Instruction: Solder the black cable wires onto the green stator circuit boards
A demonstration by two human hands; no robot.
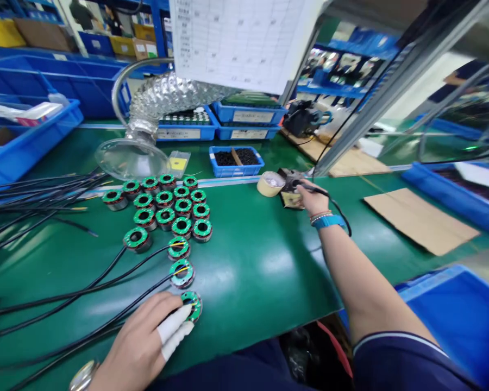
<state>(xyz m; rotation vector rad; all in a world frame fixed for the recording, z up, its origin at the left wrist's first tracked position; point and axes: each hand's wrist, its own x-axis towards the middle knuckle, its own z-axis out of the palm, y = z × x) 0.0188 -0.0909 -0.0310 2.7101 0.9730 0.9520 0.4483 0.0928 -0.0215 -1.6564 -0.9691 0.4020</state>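
Sheet (pixel 244 43), bin labels (pixel 252 116): print too blurred to read.

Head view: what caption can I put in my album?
Left hand on a green-topped ring, right hand holding a corded tool.

From where I sit, the head view comes through bright, with cool white light falling from above and pale glare patches on the green tabletop (pixel 244 260); I see a soft shadow near the right forearm (pixel 350 266), motion blur smearing the hanging sheet (pixel 240 43) and the background shelves, and wide-angle stretching toward the edges, strongest at the right
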